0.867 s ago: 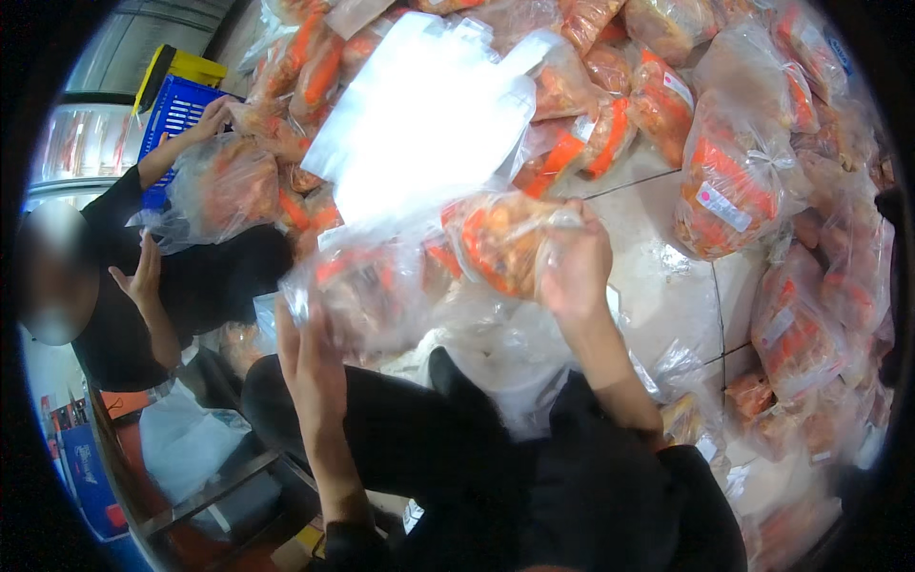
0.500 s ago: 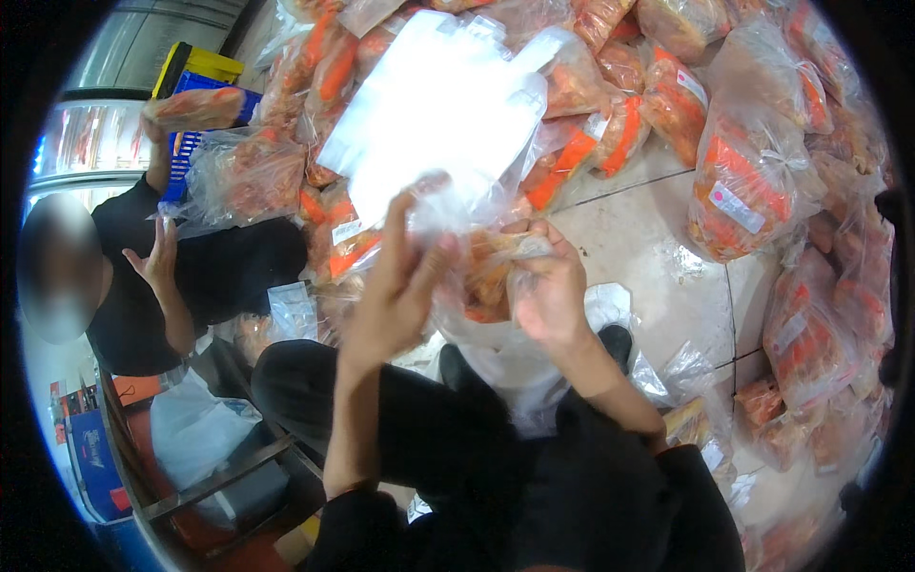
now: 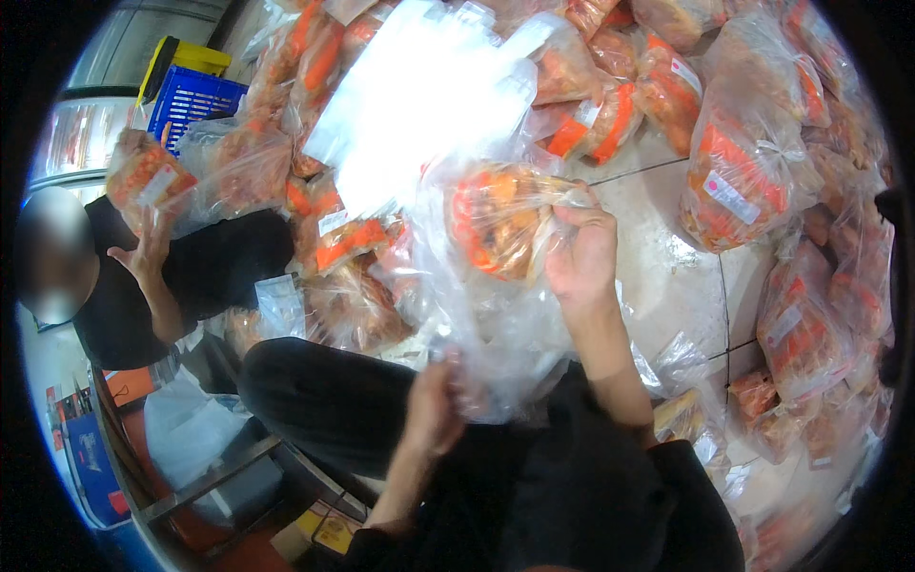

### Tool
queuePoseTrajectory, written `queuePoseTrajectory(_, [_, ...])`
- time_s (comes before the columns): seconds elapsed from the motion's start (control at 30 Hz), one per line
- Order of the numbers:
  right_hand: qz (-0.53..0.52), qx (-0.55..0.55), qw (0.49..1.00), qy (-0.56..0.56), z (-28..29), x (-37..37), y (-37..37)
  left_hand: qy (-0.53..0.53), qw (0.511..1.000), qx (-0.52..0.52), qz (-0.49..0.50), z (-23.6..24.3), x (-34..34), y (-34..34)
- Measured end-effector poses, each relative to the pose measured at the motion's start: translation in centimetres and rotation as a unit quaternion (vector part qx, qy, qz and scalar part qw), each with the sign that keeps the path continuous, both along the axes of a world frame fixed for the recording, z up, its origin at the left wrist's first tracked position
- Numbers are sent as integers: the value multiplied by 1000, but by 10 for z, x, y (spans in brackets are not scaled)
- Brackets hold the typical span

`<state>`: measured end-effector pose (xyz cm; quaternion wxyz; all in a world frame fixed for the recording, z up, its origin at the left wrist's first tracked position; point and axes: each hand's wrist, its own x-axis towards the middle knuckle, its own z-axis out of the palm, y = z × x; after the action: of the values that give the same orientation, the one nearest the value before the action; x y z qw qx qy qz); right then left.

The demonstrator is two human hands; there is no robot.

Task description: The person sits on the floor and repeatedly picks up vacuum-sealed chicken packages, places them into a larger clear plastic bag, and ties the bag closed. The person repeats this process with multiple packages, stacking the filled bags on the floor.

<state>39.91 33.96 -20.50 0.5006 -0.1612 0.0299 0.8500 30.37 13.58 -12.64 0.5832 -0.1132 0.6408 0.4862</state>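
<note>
My right hand (image 3: pixel 581 253) is closed on the gathered end of a clear pack of orange-brown food (image 3: pixel 496 221), raised above the floor. Around and below this pack hangs a large, loose clear plastic bag (image 3: pixel 496 329), partly blurred. Low down near my knee, my left hand (image 3: pixel 438 408) grips the bag's edge; its fingertips are smeared by motion. Just beyond the pack lies a bright white pile of flat plastic bags (image 3: pixel 419 105), washed out by glare.
Filled bags of orange food (image 3: pixel 739 181) crowd the tiled floor (image 3: pixel 658 224) ahead and to the right. A co-worker (image 3: pixel 133 286) sits at left, one hand by a food pack (image 3: pixel 151 181). Blue basket (image 3: pixel 195 103) stands behind; a metal-framed seat (image 3: pixel 214 477) is lower left.
My left hand has dropped from beside the pack toward my knee, drawing the clear bag down. My right hand has lifted the pack slightly. The co-worker's food pack has turned and lowered.
</note>
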Motion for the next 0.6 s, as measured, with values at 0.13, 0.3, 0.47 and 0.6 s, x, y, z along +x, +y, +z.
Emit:
queuePoseTrajectory(0.13, [-24,21,996,-78,-8,-2,-4,225,962,59,140,37,-67,15])
queuePoseTrajectory(0.3, [13,57,990,-131,3,3,-15,333,928,94,137,59,-93,43])
queuePoseTrajectory(0.47, [141,-2,955,-262,10,12,-30,396,901,122,128,66,-92,65])
queuePoseTrajectory(0.6, [201,40,896,-395,-19,17,-35,338,926,78,146,56,-77,50])
